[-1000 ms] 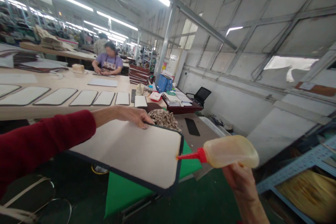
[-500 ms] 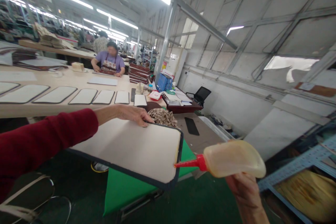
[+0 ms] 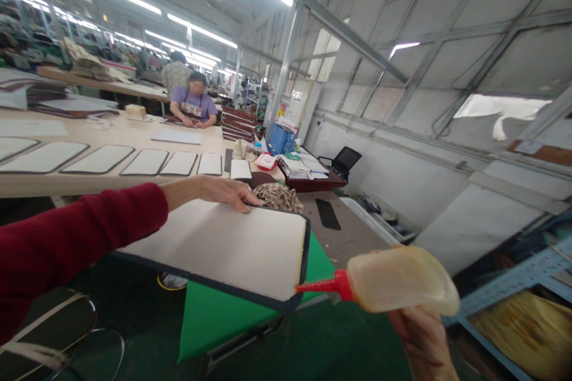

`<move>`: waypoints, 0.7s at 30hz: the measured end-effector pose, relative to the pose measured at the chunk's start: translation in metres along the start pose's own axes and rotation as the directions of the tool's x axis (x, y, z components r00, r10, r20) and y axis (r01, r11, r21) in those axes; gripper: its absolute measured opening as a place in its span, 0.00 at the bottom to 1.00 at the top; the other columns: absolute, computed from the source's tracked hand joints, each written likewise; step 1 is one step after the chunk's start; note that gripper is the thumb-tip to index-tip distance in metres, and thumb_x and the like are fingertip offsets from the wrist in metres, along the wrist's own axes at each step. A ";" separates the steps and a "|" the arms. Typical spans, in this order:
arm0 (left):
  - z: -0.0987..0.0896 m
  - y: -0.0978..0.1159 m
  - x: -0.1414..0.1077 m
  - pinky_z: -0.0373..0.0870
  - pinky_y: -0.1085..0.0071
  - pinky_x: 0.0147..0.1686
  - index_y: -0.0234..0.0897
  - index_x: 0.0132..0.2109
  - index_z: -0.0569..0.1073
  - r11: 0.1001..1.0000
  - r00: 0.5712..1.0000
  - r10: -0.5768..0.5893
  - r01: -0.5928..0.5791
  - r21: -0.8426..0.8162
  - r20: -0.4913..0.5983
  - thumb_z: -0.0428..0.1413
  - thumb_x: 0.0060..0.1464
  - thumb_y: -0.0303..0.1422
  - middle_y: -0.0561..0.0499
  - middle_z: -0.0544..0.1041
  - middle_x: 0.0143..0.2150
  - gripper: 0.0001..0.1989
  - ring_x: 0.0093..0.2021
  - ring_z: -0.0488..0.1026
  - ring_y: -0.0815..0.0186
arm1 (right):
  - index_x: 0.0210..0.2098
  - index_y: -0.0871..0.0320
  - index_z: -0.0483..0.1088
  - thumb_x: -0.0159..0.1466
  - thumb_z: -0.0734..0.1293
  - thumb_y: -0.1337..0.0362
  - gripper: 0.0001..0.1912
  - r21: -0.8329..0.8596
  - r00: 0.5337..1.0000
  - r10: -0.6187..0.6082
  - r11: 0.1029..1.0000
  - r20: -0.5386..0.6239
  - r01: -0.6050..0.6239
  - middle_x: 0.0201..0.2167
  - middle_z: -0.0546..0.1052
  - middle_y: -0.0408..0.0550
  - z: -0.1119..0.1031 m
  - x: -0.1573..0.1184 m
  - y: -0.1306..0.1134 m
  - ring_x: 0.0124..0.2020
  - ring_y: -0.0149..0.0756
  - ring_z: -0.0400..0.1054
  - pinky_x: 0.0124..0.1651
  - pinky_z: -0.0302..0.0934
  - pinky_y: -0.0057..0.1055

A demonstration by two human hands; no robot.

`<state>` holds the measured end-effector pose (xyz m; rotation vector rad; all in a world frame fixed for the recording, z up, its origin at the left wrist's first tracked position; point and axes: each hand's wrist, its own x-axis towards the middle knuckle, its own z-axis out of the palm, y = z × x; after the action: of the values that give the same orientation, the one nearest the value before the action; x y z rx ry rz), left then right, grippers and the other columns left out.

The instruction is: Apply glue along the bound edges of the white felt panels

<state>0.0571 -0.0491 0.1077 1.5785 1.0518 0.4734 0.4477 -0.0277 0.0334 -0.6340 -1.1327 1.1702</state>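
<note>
My left hand (image 3: pixel 226 191): pinching the far edge of the white board (image 3: pixel 232 250).
My right hand (image 3: pixel 417 327): wrapped around the bottle (image 3: pixel 402 278), off the white board's right end.
White board spot: above the green table (image 3: pixel 208 321), long side going left to right.
Red tip (image 3: pixel 322 287): points left to the near right corner; can't tell if it touches.

Translucent plastic bottle (image 3: pixel 402 280), matt pale panel (image 3: pixel 227 247), rumpled checked cloth (image 3: pixel 277 196)
</note>
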 end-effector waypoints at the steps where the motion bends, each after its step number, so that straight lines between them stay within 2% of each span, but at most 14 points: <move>1: -0.001 -0.001 0.000 0.63 0.77 0.35 0.27 0.50 0.74 1.000 1.000 -0.002 0.002 -0.010 0.014 0.56 0.51 0.31 0.47 0.79 0.37 0.18 0.35 0.70 0.66 | 0.45 0.57 0.70 0.33 0.76 0.63 0.37 0.006 0.999 0.034 0.999 -0.012 -0.034 0.38 0.77 0.56 0.000 0.000 0.000 0.38 0.50 0.72 0.35 0.69 0.40; 3: -0.002 -0.003 -0.001 0.63 0.76 0.35 0.26 0.51 0.73 1.000 1.000 0.003 -0.002 -0.024 0.024 0.56 0.52 0.31 0.46 0.78 0.38 0.20 0.35 0.70 0.66 | 0.45 0.56 0.70 0.32 0.76 0.62 0.39 0.013 0.995 0.085 0.996 -0.051 -0.084 0.40 0.77 0.56 -0.001 -0.001 0.001 0.41 0.51 0.71 0.38 0.69 0.41; 6: -0.003 -0.007 -0.002 0.63 0.75 0.36 0.25 0.52 0.72 0.999 1.000 0.008 -0.008 -0.052 0.013 0.56 0.52 0.32 0.45 0.78 0.39 0.21 0.35 0.71 0.65 | 0.47 0.57 0.69 0.32 0.76 0.62 0.40 0.031 0.992 0.083 0.996 -0.099 -0.080 0.42 0.76 0.55 -0.003 -0.005 0.004 0.43 0.51 0.70 0.40 0.68 0.41; 14: -0.004 -0.023 -0.003 0.64 0.75 0.36 0.27 0.51 0.72 0.985 0.999 -0.021 0.012 -0.171 -0.050 0.59 0.50 0.34 0.45 0.78 0.38 0.22 0.36 0.71 0.64 | 0.51 0.55 0.65 0.41 0.75 0.62 0.38 0.037 0.989 -0.059 0.997 -0.137 0.064 0.47 0.74 0.54 -0.014 -0.014 0.024 0.42 0.46 0.71 0.44 0.67 0.40; 16: -0.003 -0.026 -0.003 0.64 0.75 0.35 0.27 0.50 0.73 0.985 0.998 -0.015 0.003 -0.171 -0.065 0.58 0.50 0.34 0.45 0.78 0.37 0.21 0.35 0.71 0.65 | 0.50 0.55 0.65 0.40 0.75 0.64 0.37 0.045 0.985 -0.103 0.993 -0.138 0.110 0.44 0.75 0.52 -0.016 -0.013 0.028 0.41 0.45 0.72 0.42 0.68 0.39; 21: -0.001 -0.040 -0.002 0.65 0.75 0.36 0.28 0.51 0.72 0.974 0.996 0.012 -0.033 -0.225 -0.093 0.58 0.51 0.34 0.45 0.78 0.39 0.21 0.34 0.72 0.65 | 0.47 0.54 0.67 0.36 0.77 0.69 0.38 0.100 0.957 -0.166 0.976 -0.239 0.194 0.33 0.78 0.41 -0.008 -0.019 0.032 0.30 0.33 0.72 0.34 0.69 0.26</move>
<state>0.0404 -0.0510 0.0715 1.3780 1.0112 0.6624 0.4432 -0.0335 -0.0039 -0.5440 -0.8956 0.9744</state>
